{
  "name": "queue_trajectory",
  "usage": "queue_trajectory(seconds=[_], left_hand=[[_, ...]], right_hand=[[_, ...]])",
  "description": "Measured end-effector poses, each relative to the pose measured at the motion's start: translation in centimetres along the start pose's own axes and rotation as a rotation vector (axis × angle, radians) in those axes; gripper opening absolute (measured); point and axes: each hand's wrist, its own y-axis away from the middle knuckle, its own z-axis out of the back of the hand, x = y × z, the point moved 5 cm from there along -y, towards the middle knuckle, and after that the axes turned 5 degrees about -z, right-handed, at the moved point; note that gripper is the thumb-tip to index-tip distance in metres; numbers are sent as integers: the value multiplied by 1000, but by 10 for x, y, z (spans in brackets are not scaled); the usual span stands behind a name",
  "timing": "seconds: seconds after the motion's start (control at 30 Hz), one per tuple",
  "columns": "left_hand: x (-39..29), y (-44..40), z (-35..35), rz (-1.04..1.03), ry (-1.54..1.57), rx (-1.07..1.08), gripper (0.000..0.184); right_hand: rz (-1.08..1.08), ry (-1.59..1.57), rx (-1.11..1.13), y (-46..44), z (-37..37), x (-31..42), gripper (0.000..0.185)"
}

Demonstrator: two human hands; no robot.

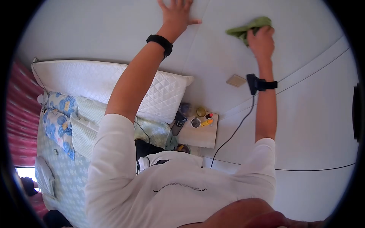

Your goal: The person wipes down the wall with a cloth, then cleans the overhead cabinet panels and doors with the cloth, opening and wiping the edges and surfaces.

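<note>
My left hand (176, 17) lies flat against the pale wall (213, 49) at the top of the view, fingers spread and holding nothing. Off to the right, my right hand (261, 41) is closed around a crumpled green cloth (249, 29), which touches the wall. The cloth's folds hide part of the fingers. Both wrists wear black straps, and a dark cable (243, 125) hangs from the device (252, 84) on the right one. A small beige switch plate (236, 80) sits on the wall below the cloth.
Below my arms, a bedside table (197, 136) carries a glass ashtray (195, 122), a yellow bottle (207, 122) and other small items. To the left stands a bed with a white quilted headboard (95, 79) and blue floral pillows (59, 123). Red curtains (24, 117) hang at the far left.
</note>
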Motion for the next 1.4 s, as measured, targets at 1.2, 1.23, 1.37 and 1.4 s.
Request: queue_trajectory(seconds=[1.2,1.23,1.37,1.4], left_hand=[[7,-1,-10,-27,5,-22,131],[8,-2,-11,-24,1,-12,131],[12,-2,-12,-36,29,-13,131],[12,-1,-12,-39,34,-34,130]], right_hand=[[112,-124,-316,32,-8,-85,55],[125,-186,-314,31,-3,-53,55],[208,-110,-249,38,-26,1,58],[219,-78,-235,45,-32,3,58]])
